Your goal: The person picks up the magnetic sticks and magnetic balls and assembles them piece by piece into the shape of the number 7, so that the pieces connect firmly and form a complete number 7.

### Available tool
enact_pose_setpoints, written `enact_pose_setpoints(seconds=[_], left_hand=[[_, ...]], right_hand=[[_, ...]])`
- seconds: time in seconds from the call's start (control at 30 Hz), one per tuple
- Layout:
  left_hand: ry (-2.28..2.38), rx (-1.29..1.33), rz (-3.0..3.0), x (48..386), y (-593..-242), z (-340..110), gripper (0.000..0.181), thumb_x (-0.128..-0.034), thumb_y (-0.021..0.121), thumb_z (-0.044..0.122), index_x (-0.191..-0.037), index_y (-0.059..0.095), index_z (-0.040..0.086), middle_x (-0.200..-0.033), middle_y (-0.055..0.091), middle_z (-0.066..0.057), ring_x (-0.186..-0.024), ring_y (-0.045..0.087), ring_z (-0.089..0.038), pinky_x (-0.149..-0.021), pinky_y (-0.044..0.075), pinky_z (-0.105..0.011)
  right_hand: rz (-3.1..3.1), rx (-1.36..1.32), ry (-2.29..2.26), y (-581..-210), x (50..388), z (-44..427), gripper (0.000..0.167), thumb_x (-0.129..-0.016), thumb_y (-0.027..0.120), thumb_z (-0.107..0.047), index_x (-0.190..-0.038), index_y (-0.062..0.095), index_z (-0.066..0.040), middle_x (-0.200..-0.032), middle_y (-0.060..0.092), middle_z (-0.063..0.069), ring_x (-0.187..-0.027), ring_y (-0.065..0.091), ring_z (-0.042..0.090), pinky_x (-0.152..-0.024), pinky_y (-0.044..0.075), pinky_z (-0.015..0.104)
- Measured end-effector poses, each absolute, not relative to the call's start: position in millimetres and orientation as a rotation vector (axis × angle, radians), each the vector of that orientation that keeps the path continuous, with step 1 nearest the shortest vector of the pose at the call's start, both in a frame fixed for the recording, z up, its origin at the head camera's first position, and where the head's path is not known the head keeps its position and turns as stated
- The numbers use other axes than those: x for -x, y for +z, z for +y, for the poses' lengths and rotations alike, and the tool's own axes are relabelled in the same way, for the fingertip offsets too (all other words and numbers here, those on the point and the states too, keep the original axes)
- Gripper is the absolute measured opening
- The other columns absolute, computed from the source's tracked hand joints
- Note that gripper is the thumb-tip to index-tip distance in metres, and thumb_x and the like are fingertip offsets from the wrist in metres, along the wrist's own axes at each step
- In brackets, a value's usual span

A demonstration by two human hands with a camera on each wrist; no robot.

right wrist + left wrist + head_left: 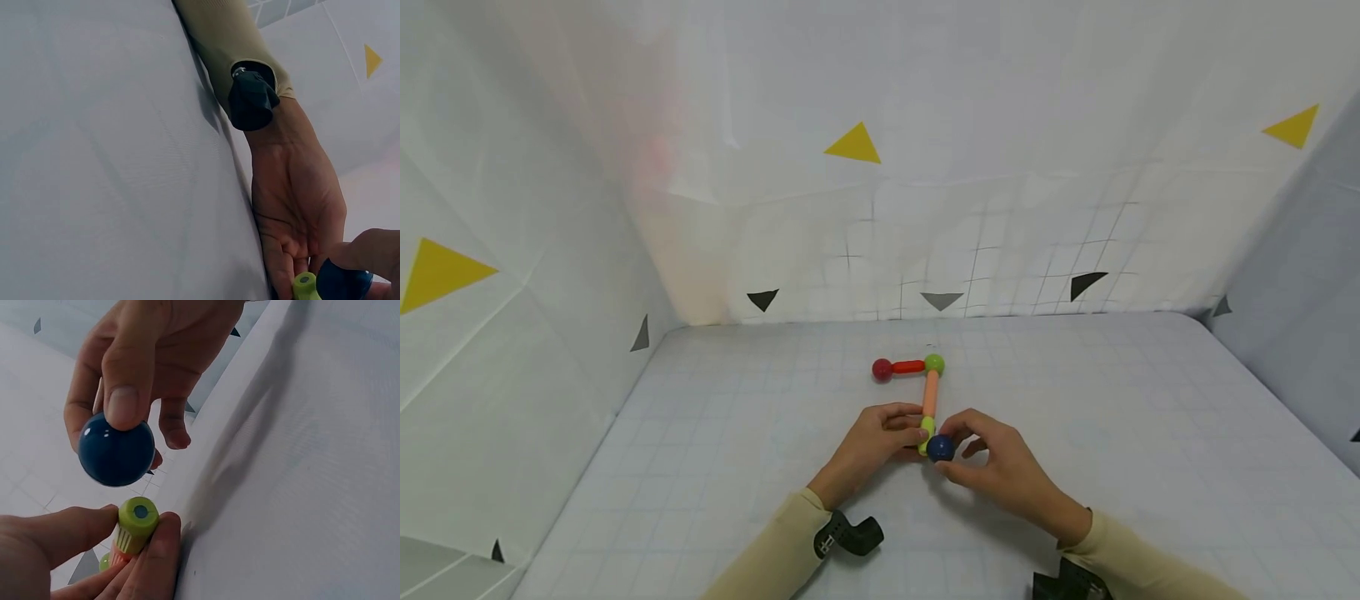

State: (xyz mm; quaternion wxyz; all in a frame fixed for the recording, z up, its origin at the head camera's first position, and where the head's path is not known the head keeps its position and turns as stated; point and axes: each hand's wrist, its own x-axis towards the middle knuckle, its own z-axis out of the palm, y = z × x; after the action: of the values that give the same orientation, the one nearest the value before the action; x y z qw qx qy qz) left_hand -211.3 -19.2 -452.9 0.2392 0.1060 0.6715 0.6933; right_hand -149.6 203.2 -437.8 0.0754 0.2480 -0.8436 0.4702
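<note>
My left hand (877, 437) pinches a yellow-green rod (137, 519) between thumb and fingers; a dark disc shows in the rod's end face. Between the thumb and fingers of my right hand (1000, 462) is a glossy dark blue ball (116, 450). In the left wrist view a small gap separates the ball from the rod's end. Beyond the yellow-green rod, an orange rod (931, 393) runs away from me to a green ball (934, 363). From there a red rod (908, 367) leads left to a dark red ball (882, 370).
The white tabletop (700, 433) carries a faint grid. White sheets with yellow triangles (854, 143) and dark triangles (763, 300) close off the back and both sides. Each wrist wears a dark camera mount (850, 534) over a beige sleeve (775, 550).
</note>
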Motion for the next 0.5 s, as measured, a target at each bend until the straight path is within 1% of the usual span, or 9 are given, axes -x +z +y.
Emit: enact_pose_setpoints(seconds=[0.27,0.5], left_hand=[[1.894,-0.306,1.848,210.7,-452.6,-19.7,0.043,-0.0974,0.074,0.011,-0.138,0.064,0.003,-0.121,0.072,-0.009,-0.101,0.071,-0.023,-0.087,0.059,-0.034],[1.894,-0.308,1.853,210.5,-452.2,-19.9,0.043,-0.0971,0.075,0.012,-0.138,0.064,0.003,-0.121,0.072,-0.009,-0.103,0.071,-0.022,-0.087,0.059,-0.035]], right_hand=[[-2.552,-0.775,1.438,-443.1,147.6,199.8,0.032,-0.090,0.086,-0.022,-0.116,0.067,-0.017,-0.108,0.068,-0.009,-0.094,0.066,0.016,-0.075,0.060,0.038],[-2.536,-0.805,1.456,-448.2,147.1,197.9,0.033,-0.089,0.086,-0.022,-0.116,0.068,-0.018,-0.109,0.067,-0.008,-0.093,0.066,0.016,-0.075,0.060,0.038]])
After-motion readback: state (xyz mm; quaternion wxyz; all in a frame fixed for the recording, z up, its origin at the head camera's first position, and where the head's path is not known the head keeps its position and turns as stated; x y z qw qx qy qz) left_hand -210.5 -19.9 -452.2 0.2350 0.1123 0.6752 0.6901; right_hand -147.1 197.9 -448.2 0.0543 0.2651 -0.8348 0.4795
